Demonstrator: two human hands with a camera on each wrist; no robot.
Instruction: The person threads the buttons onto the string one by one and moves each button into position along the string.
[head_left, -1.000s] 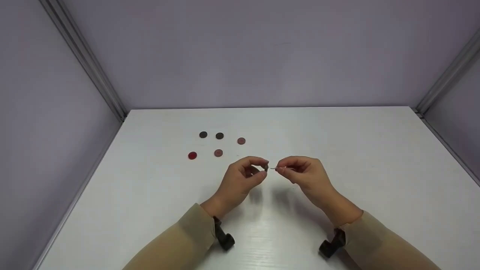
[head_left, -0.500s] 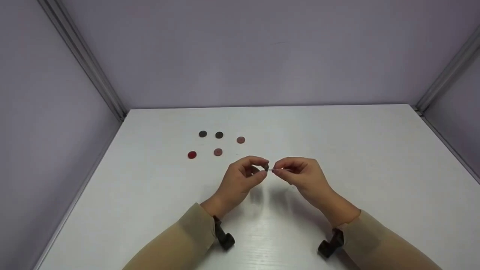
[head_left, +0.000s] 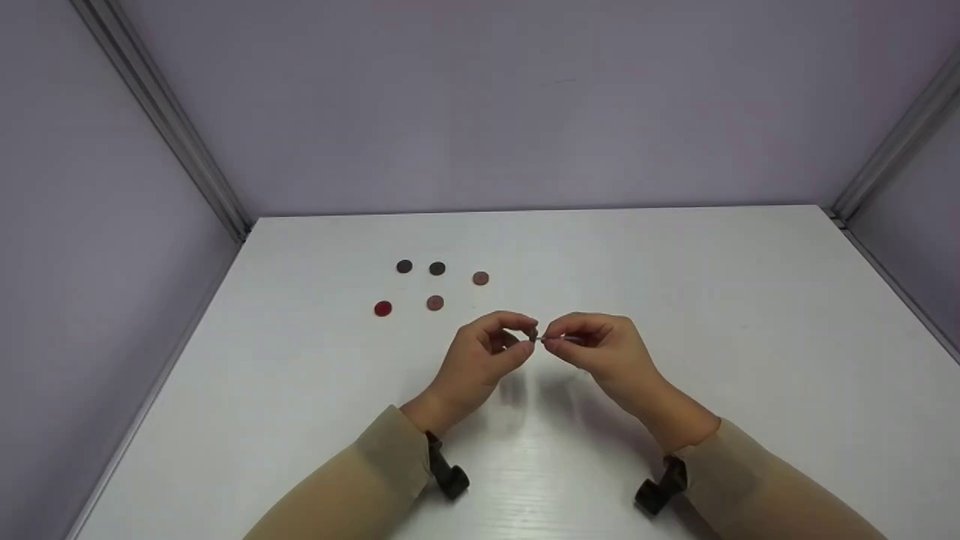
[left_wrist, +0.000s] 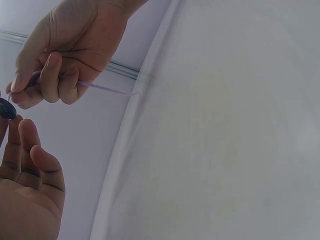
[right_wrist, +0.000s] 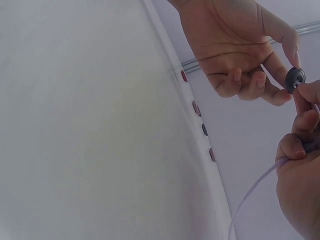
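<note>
Both hands raised, left hand (head_left: 484, 356) pinching button (right_wrist: 295, 78), right hand (head_left: 604, 346) pinching cord (right_wrist: 250, 197)

1. You are working over a white table (head_left: 675, 300) that is sitting between lilac walls.
2. Five buttons are lying on it: two dark buttons (head_left: 404, 266), two brownish buttons (head_left: 481, 278) and one red button (head_left: 382, 308).

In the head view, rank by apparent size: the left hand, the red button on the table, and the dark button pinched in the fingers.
1. left hand, largest.
2. red button.
3. dark button, mostly hidden by fingertips and seen edge-on, so this rank is unsure.
</note>
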